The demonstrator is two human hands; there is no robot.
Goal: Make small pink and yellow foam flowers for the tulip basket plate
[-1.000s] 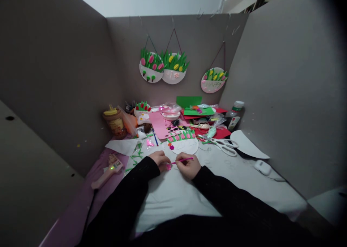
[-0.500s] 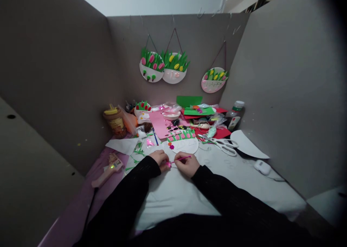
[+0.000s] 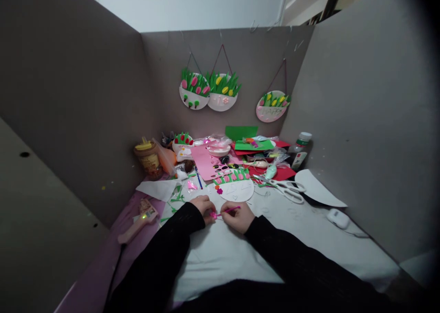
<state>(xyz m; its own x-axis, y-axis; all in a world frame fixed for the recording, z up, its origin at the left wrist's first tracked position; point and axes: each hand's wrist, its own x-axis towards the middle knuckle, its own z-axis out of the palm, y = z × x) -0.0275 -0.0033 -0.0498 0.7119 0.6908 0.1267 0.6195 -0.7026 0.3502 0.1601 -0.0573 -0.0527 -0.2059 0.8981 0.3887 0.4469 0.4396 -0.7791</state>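
Note:
Close together over the white cloth, both hands work on small bright pink pieces. My left hand (image 3: pixel 204 207) has its fingers closed on a small pink flower-like piece (image 3: pixel 213 215), partly hidden by the fingertips. A thin pink stick (image 3: pixel 233 209) is pinched in my right hand (image 3: pixel 239 216), its inner end reaching toward the pink piece. Just beyond the hands lies a white half-round paper plate (image 3: pixel 240 192) with pink tulips on green along its top and small flowers at its left side.
White scissors (image 3: pixel 287 190) and an earbud case (image 3: pixel 338 218) lie to the right. A pink glue gun (image 3: pixel 137 225) with a lit spot rests at left. Coloured paper, a cup (image 3: pixel 148 159) and a bottle (image 3: pixel 301 150) crowd the back. Decorated plates (image 3: pixel 222 103) hang on the grey panel.
The view has tilted up a little, so the scene sits lower. Both hands keep nearly the same pose, and the pink stick has turned slightly, its outer end angled higher.

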